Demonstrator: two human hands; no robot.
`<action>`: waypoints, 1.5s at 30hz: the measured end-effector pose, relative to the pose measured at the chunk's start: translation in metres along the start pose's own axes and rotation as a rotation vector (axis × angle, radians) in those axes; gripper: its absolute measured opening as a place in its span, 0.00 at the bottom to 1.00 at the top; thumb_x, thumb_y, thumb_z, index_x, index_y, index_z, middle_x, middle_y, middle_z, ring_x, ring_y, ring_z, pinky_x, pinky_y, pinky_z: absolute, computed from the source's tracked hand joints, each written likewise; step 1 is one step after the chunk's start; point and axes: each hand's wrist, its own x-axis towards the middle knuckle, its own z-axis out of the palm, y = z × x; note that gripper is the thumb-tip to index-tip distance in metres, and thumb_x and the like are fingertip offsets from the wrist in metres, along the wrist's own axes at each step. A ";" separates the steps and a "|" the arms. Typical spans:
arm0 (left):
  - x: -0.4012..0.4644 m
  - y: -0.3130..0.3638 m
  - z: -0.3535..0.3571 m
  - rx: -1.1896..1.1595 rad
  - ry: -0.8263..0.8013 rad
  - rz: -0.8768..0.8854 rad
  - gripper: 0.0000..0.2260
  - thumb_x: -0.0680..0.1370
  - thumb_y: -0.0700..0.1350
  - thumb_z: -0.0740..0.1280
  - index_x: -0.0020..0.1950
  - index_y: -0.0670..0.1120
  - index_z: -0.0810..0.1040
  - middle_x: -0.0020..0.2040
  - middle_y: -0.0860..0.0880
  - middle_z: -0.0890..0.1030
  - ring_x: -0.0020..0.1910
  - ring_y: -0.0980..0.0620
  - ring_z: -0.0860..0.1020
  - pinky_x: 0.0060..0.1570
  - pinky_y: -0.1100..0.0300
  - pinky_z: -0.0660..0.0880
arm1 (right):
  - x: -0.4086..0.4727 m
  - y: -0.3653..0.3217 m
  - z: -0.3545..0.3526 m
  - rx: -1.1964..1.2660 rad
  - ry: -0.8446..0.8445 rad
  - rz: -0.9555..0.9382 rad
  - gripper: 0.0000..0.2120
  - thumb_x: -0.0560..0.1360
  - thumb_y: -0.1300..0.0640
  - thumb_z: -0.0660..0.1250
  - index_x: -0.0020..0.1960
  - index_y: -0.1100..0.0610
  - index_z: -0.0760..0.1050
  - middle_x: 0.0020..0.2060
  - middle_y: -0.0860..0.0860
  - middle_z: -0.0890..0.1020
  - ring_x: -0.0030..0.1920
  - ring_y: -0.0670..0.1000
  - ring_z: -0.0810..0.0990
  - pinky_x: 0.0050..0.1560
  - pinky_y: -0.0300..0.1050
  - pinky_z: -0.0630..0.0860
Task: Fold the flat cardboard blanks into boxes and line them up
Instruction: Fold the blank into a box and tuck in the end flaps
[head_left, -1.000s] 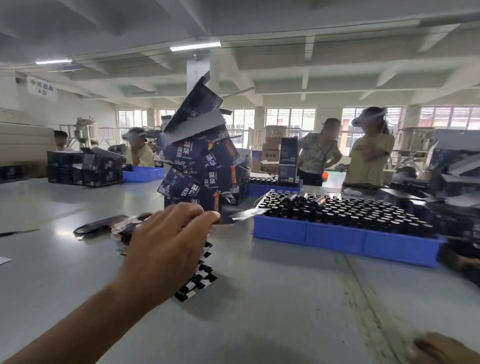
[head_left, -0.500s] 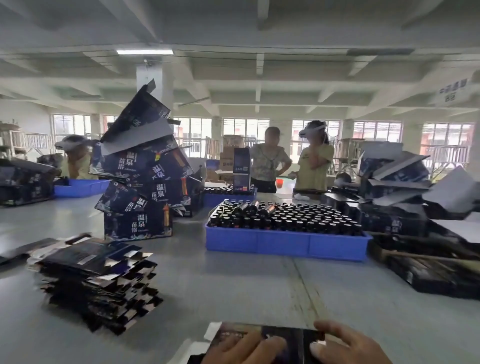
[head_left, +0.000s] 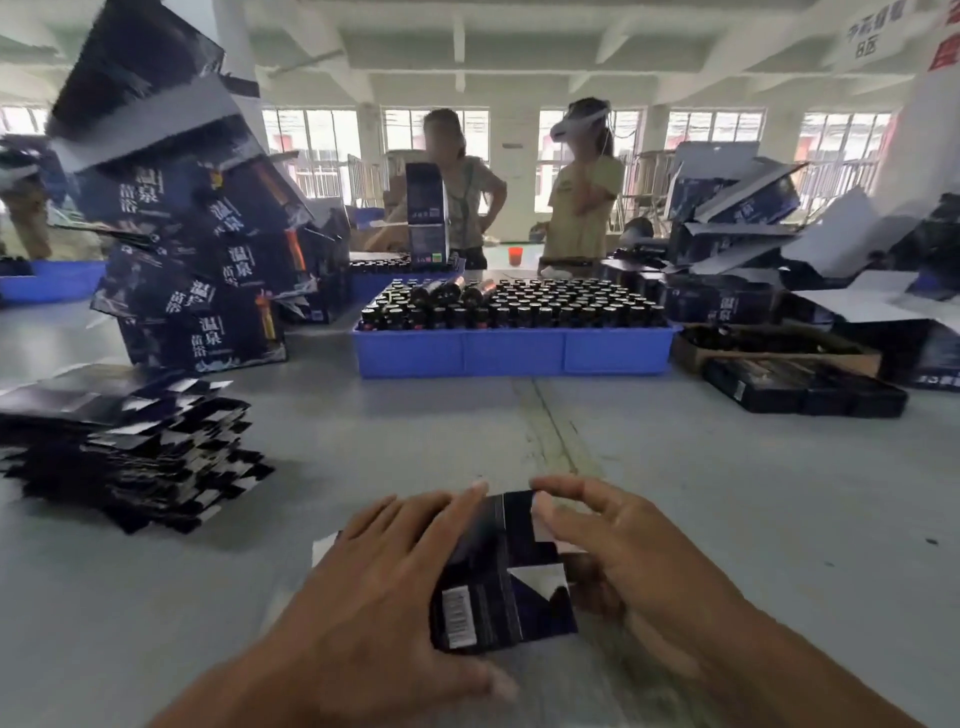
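Grey table (head_left: 701, 493) filled the lower frame. Upper left, a leaning pile of folded boxes (head_left: 197, 260) stood on it, dark blue with white print, flaps open on top. Centre, a blue tray (head_left: 511, 351) held rows of dark bottles (head_left: 519, 306), a few lying across the tops. Right side, more boxes (head_left: 737, 218) piled loosely with pale flaps sticking out, and a flat black carton (head_left: 802, 387) sat near the table's right edge. Left middle, a stack of blanks (head_left: 124, 447) lay flat, edges ragged. Behind the tray, two people (head_left: 584, 192) stood by the windows. Bottom centre, one blank (head_left: 501, 577) sat just over the table, barcode panel facing up, held between both hands. Left hand (head_left: 384, 582) lay over its left side, fingers spread and mostly straight, thumb low near the bottom edge. Right hand (head_left: 618, 556) curled round its right edge, fingertips hooked over the top corner. Couldn't tell whether the blank touched the table.
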 end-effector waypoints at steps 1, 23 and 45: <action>0.000 -0.003 -0.002 0.053 0.012 -0.006 0.55 0.62 0.85 0.56 0.81 0.57 0.50 0.70 0.64 0.66 0.65 0.66 0.60 0.69 0.63 0.56 | 0.000 0.001 0.000 0.026 0.015 0.010 0.16 0.71 0.44 0.73 0.56 0.49 0.82 0.49 0.53 0.87 0.44 0.57 0.87 0.41 0.48 0.82; -0.003 -0.009 0.005 0.120 0.354 0.031 0.39 0.71 0.74 0.64 0.69 0.45 0.73 0.61 0.49 0.76 0.57 0.49 0.76 0.58 0.52 0.71 | -0.012 0.003 0.007 -0.175 -0.011 -0.258 0.08 0.74 0.57 0.73 0.41 0.47 0.77 0.45 0.51 0.88 0.46 0.52 0.87 0.42 0.43 0.83; -0.004 -0.003 0.005 0.139 0.373 0.144 0.36 0.75 0.66 0.64 0.77 0.51 0.62 0.68 0.45 0.74 0.63 0.44 0.76 0.61 0.44 0.74 | -0.017 0.010 0.014 -0.398 0.010 -0.485 0.18 0.80 0.59 0.68 0.58 0.34 0.76 0.48 0.39 0.86 0.47 0.41 0.85 0.38 0.35 0.81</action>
